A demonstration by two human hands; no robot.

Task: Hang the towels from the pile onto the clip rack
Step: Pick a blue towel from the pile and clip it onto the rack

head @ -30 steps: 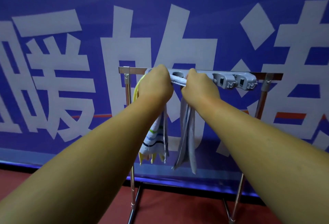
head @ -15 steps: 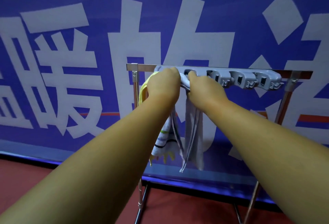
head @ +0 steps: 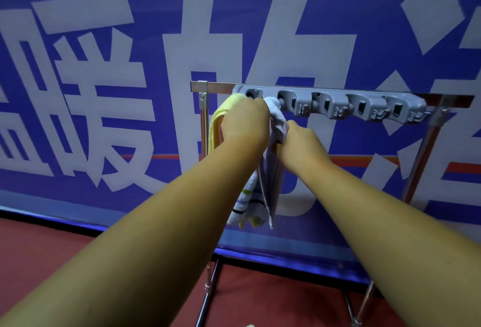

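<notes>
Both my arms reach out to the left end of the clip rack (head: 364,104), a grey plastic strip with a row of clips, fixed on the top bar of a metal stand (head: 203,118). My left hand (head: 244,121) is up against the rack, its fingers (head: 260,105) curled round the bunched top of the grey towel (head: 276,114). That bunch is pressed to the rack between the first and second clips from the left. I cannot tell whether a clip has caught it.

My right hand (head: 302,144) sits just below and to the right of the left one. Its fingers (head: 293,125) pinch the same grey towel a little lower down, where the cloth gathers into folds. From there the towel hangs straight down between my two forearms.

A yellow towel (head: 221,113) hangs at the rack's left end, touching the outer side of my left hand. A striped towel (head: 247,204), white with blue, green and dark bands, hangs just left of the grey one. Its upper part is hidden behind my left forearm, so I cannot see what holds it up.

Behind the stand runs a blue banner (head: 104,144) with large white characters, and the stand's legs rest on a red floor (head: 52,248).
</notes>
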